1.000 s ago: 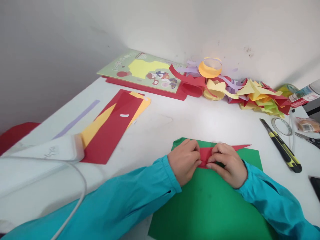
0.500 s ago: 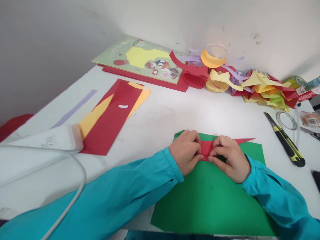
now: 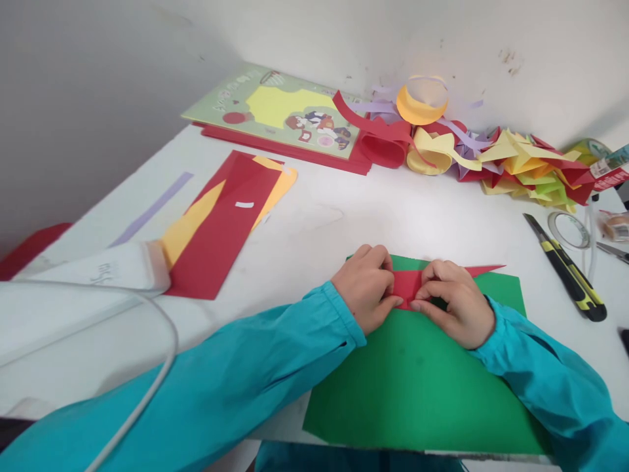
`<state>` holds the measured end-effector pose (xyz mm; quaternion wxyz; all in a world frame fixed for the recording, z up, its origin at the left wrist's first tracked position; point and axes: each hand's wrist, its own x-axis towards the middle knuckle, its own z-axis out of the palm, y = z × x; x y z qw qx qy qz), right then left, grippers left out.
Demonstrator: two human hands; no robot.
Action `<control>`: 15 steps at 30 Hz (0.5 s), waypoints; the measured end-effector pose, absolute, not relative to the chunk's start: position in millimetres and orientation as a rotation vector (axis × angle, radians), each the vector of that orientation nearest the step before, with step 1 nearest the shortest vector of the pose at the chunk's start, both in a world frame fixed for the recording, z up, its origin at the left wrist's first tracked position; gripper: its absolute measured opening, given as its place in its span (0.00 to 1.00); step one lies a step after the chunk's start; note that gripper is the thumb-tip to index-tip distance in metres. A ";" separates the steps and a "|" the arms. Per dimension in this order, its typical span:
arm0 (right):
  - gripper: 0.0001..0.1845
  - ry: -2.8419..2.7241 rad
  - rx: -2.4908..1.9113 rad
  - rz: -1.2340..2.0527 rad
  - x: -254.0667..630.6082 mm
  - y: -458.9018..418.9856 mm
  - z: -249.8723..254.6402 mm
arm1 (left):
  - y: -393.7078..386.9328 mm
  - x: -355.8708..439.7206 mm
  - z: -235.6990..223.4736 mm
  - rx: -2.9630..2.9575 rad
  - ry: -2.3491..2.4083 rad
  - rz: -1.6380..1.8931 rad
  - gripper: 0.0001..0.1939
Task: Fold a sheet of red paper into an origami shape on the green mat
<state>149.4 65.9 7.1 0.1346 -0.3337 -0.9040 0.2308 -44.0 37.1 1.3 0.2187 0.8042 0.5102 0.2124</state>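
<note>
Both my hands rest on a green paper sheet (image 3: 417, 387) at the near edge of the white table (image 3: 344, 216). Between them lies a small folded red paper piece (image 3: 410, 285), its pointed tip sticking out to the right. My left hand (image 3: 366, 288) has its fingers curled and pinches the left part of the red piece. My right hand (image 3: 455, 305) is curled too and presses the right part with its fingertips. Teal sleeves cover both arms.
Red and yellow sheets (image 3: 221, 223) lie to the left, a lilac strip (image 3: 152, 210) beyond them. A green booklet (image 3: 280, 118) and a heap of folded coloured papers (image 3: 496, 164) sit by the wall. A utility knife (image 3: 565, 269), tape roll (image 3: 567, 229) and scissors (image 3: 612, 252) lie right. A white cabled device (image 3: 93, 275) is near left.
The view has tilted down and shifted a little. My hands stay on the red piece, fingers working slightly at its fold; nothing else has moved.
</note>
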 end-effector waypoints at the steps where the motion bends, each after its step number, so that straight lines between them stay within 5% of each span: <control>1: 0.11 -2.618 -0.967 0.671 149.4 65.9 7.1 | 37.2 -43.8 1.2 2.228 1.413 0.584 0.11; 15: 0.10 -2.616 -1.028 0.623 147.4 61.9 8.9 | 36.8 -42.6 3.7 2.228 1.435 0.559 0.09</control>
